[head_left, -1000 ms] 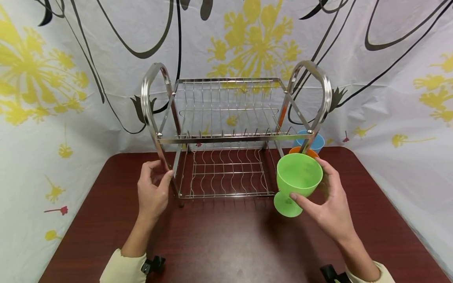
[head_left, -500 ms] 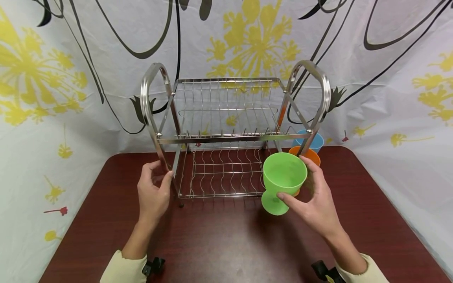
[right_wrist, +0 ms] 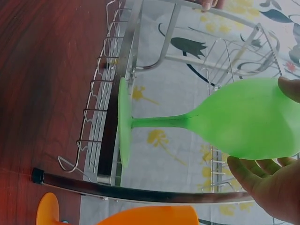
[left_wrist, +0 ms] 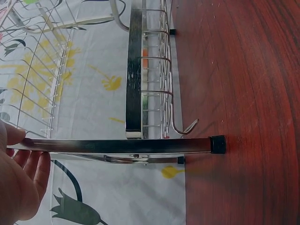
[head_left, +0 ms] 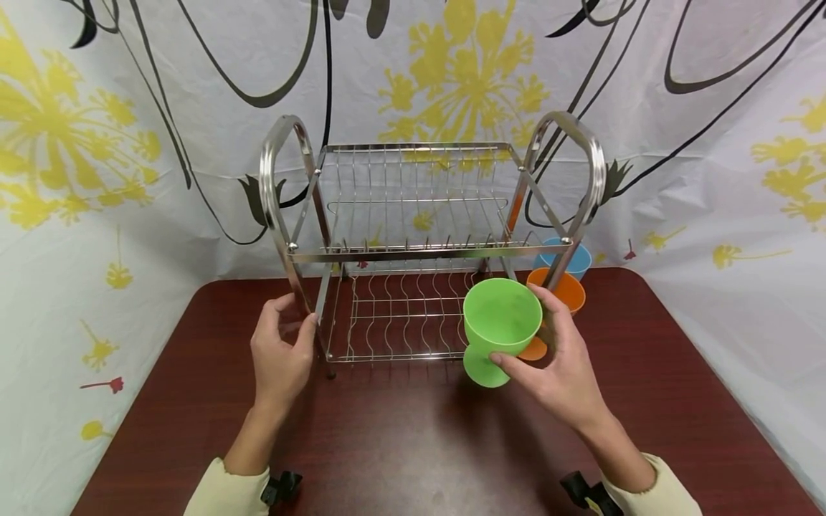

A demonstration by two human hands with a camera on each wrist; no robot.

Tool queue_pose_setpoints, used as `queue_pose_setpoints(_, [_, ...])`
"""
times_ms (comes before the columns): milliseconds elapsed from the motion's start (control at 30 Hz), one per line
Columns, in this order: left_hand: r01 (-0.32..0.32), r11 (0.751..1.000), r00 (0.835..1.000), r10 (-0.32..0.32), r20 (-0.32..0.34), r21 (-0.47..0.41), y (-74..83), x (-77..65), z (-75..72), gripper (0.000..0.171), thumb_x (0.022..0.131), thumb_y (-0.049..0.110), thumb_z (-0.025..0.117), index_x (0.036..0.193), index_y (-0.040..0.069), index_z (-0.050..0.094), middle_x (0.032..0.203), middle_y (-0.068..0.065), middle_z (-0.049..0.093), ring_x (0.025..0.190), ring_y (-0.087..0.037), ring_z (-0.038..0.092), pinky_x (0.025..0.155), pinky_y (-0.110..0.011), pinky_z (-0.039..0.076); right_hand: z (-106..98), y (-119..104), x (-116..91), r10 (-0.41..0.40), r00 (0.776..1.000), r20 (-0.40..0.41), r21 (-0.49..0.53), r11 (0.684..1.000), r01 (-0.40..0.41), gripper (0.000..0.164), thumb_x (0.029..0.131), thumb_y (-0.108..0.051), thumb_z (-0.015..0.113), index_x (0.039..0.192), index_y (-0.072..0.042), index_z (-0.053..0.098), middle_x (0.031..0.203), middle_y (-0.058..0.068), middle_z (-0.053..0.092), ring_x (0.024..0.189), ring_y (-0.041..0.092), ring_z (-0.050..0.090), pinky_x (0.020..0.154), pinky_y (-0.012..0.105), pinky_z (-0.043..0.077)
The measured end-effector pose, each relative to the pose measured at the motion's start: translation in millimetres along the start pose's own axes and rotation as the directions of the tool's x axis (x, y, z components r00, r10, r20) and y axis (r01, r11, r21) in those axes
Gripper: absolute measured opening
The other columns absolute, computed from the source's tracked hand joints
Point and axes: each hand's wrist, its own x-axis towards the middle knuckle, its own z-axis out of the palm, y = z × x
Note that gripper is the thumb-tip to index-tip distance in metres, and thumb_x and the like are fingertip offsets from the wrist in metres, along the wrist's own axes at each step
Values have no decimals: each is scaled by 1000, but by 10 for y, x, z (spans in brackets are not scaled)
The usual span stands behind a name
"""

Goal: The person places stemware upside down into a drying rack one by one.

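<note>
A green plastic goblet (head_left: 500, 315) is upright in my right hand (head_left: 564, 365), its bowl gripped between thumb and fingers. In the head view it overlaps the front right part of the lower shelf of a two-tier metal dish rack (head_left: 419, 252). From the right wrist view, the goblet's round foot (right_wrist: 124, 122) is close by the lower shelf's front bar. My left hand (head_left: 280, 355) pinches the rack's front left leg (left_wrist: 117, 146) between thumb and fingers.
An orange goblet (head_left: 568, 292) stands right of the rack, partly behind my right hand. Behind it is a blue cup-shaped vessel (head_left: 581, 259). The dark red wooden table (head_left: 400, 437) meets a patterned white sheet (head_left: 193, 129) at the back.
My right hand has carried the green goblet leftward, from beside the rack's right leg to in front of the lower shelf. More of the orange goblet shows. My left hand has stayed on the leg.
</note>
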Motion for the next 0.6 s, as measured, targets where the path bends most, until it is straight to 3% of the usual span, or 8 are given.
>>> queue_pose_setpoints(167, [-25,1000,1000,25,-5,-14,-17,-4,1,33,81,-11,70,112,-7,61,95,-16,64,87,-12,61,74,-11,52,37,-18,20,2,1000,6,1,1000,-2,97,65,9,84,147,-5,33,136,13,50,111,19,58,96,15,46])
queue_pose_setpoints(333, [-58,998,998,58,-13,-2,-37,-16,-4,32,81,-10,69,113,-6,61,96,-15,63,87,-14,61,74,-13,53,70,-31,39,10,1000,17,3,1000,-10,98,65,8,85,147,-6,33,135,13,51,109,25,58,92,16,48])
queue_pose_setpoints(600, [-90,995,995,91,-40,39,-31,-32,-14,33,80,-12,68,113,-6,63,96,-16,62,86,-16,60,74,-10,52,111,0,88,30,999,30,-12,999,-30,97,67,4,85,147,-12,33,128,13,55,96,25,56,71,19,47])
